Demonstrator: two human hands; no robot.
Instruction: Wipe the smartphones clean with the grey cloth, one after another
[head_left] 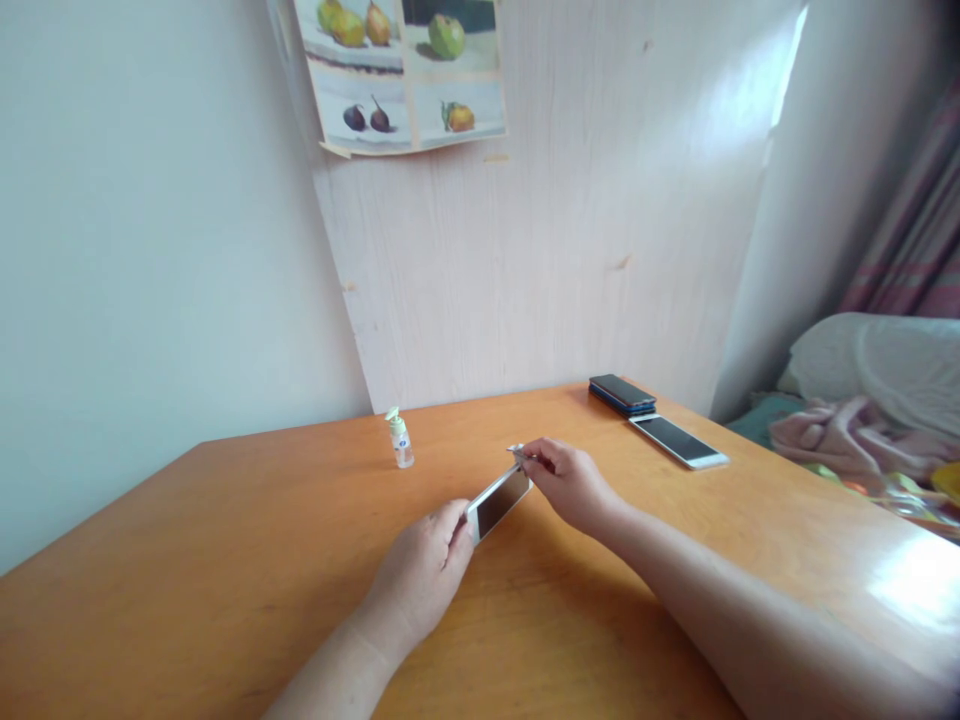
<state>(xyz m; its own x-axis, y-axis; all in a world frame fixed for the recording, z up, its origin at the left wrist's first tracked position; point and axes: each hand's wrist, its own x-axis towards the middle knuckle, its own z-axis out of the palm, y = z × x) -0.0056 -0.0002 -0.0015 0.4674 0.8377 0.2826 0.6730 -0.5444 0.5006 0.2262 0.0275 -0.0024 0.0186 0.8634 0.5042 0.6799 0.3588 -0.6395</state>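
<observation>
A white smartphone [501,503] with a dark screen is held on edge and tilted above the wooden table. My left hand [429,565] grips its near end, thumb and fingers closed around the white border. At the phone's far end, my right hand [566,480] pinches a small, thin, silvery piece [519,452] between thumb and fingertips. This piece is close to the phone's upper edge; whether it touches or sits in the phone I cannot tell. Its exact kind is too small to make out.
A small clear pump bottle [402,446] stands left of the phone on the wooden table [225,560]. At the back right lie stacked dark phones [622,393] and another white smartphone [679,441]. Behind is a wall with fruit pictures [405,75]; bedding [877,380] lies right.
</observation>
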